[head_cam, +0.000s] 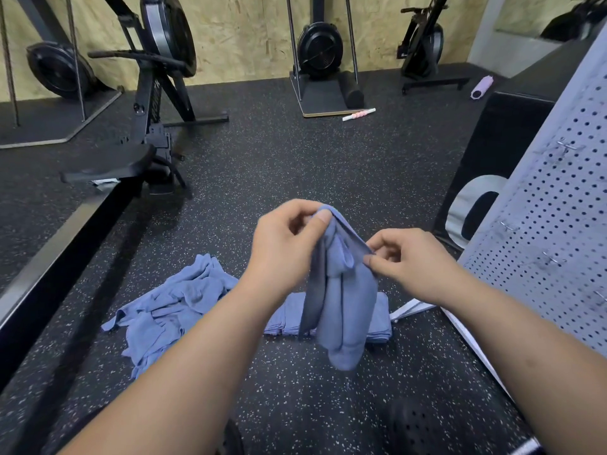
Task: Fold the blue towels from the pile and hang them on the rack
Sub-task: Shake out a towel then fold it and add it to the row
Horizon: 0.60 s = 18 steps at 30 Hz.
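Note:
A blue towel [341, 300] hangs bunched in the air in front of me. My left hand [285, 238] pinches its top edge between thumb and fingers. My right hand [410, 261] pinches the same edge a little lower and to the right. On the floor to the lower left lies a rumpled pile of blue towels [167, 307]. Behind the hanging towel a flat stack of folded blue towels [285, 320] rests on the floor. The rack, a grey perforated panel with metal hooks [558, 224], leans at the right.
The black speckled rubber floor [295, 165] stretches ahead. A rowing machine rail and seat [108, 165] cross the left side. More fitness machines [318, 50] stand along the far wooden wall. A black box [502, 139] sits behind the panel. A pink roller stick [358, 114] lies far ahead.

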Available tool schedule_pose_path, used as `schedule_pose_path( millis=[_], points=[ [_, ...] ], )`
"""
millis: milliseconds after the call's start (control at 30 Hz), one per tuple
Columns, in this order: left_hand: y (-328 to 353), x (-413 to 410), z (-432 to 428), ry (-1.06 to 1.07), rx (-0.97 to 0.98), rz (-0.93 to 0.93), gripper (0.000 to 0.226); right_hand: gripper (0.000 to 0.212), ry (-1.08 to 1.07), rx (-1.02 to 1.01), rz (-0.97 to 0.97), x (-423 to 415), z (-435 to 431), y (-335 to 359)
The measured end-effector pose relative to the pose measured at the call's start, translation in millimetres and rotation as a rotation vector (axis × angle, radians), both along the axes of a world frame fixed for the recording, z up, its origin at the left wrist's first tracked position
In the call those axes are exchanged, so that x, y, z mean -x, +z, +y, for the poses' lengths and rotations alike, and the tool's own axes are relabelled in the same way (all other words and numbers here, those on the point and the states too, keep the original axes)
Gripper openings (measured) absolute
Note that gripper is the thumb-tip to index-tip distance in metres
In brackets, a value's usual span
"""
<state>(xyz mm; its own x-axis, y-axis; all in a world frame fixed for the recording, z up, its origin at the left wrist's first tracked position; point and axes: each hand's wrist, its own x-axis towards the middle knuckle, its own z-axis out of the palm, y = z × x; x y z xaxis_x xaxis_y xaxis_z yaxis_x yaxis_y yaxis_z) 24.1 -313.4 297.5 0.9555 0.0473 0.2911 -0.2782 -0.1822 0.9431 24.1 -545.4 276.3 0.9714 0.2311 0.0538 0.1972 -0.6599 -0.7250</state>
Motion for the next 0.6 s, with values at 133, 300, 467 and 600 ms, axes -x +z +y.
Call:
schedule_pose_path(
  millis=[133,300,467,600],
  points=[
    [-0.2,-10.1,18.4,0.272,0.036,0.026,0.008,0.012,-0.082,0.003,-0.062,-6.5,-13.0,0.3],
    [-16.4,-9.6,15.9,0.13,-0.293,0.129,0.026,0.01,-0.096,-0.035,-0.168,-7.4,-13.9,1.1],
    [-23.9,1.1,-3.9,-0.261,-0.489,0.031,0.028,0.005,0.077,-0.03,-0.179,5.6,4.7,11.5],
    [-27.3,1.3,-8.1,-0.22,-0.489,0.093,0.005,0.005,0.09,-0.065,-0.108,5.0,4.3,12.2]
  ],
)
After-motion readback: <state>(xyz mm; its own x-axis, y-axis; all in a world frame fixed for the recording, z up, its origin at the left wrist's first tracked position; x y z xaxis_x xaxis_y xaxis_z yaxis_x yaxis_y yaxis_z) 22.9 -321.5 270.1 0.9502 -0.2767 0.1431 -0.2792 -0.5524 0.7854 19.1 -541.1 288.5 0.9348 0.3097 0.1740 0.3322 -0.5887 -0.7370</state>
